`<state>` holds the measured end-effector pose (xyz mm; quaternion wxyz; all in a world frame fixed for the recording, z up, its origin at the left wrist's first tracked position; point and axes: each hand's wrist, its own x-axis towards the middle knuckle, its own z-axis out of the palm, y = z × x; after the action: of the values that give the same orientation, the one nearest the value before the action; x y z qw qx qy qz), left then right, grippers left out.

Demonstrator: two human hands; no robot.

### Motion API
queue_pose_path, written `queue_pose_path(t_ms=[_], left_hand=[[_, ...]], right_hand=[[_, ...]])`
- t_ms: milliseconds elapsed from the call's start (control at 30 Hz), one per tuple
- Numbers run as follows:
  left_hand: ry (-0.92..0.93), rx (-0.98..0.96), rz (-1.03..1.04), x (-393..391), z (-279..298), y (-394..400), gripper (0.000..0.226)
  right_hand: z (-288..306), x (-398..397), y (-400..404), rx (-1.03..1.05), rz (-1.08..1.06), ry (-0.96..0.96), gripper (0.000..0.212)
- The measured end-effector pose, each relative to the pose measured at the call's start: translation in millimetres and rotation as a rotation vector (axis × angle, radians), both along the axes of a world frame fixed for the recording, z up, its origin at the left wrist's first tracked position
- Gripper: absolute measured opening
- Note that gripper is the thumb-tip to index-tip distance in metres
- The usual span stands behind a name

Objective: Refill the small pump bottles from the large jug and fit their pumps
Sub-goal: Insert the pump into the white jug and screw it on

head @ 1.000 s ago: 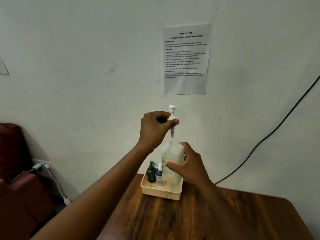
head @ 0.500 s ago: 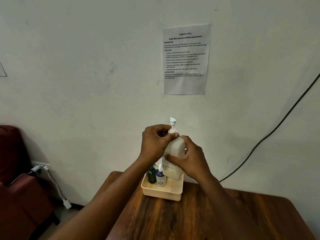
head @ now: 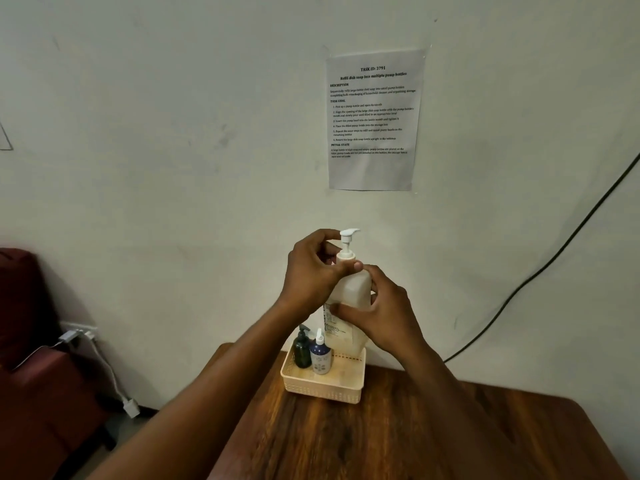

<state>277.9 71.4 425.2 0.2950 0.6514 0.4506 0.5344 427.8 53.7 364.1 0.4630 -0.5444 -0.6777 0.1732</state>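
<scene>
A translucent white bottle (head: 353, 292) with a printed label is held upright above the far end of the table. My right hand (head: 382, 315) wraps its body from the right. A white pump (head: 347, 242) sits in the bottle's neck, its nozzle pointing right. My left hand (head: 313, 271) pinches the pump's collar with thumb and fingers. Below, a cream basket (head: 323, 388) holds a dark green pump bottle (head: 302, 349) and a blue bottle with a white nozzle (head: 320, 355). No large jug is visible.
The wooden table (head: 398, 441) runs from the basket toward me. A printed task sheet (head: 374, 119) is taped on the wall. A black cable (head: 554, 258) crosses the wall at right. A dark red seat (head: 31, 375) and white charger cable (head: 110, 375) are at left.
The pump was held high above the bottle with its tube showing; my left hand has lowered it fully into the neck. The nozzle now points right.
</scene>
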Motion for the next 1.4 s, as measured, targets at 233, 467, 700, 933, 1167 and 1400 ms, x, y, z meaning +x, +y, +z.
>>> queue_pose_path(t_ms=[233,467,700,933,1167,1400], left_hand=[[0.067,-0.191,-0.342,-13.0,21.1,1.9,0.056],[0.005,-0.105,-0.253,-4.8,18.5,2.5,0.088],[-0.03,-0.099,-0.298,-4.2,28.5,0.7,0.097],[-0.065,-0.158,-0.482,-9.3,31.2,10.2,0.091],[0.012,-0.007,-0.218,4.4,35.8,4.6,0.104],[-0.082,-0.112,-0.465,-0.6,46.7,8.7,0.094]], right_hand=[[4.5,7.0,-3.1,-0.038,0.019,0.038,0.074],[14.0,10.4,-8.5,-0.045,0.039,0.069,0.069],[24.0,13.1,-10.5,-0.06,0.047,0.064,0.071],[25.2,18.9,-14.1,-0.071,0.054,0.096,0.069],[33.2,20.6,-12.1,-0.051,0.041,0.05,0.073],[35.8,25.7,-12.5,-0.053,0.036,0.083,0.069]])
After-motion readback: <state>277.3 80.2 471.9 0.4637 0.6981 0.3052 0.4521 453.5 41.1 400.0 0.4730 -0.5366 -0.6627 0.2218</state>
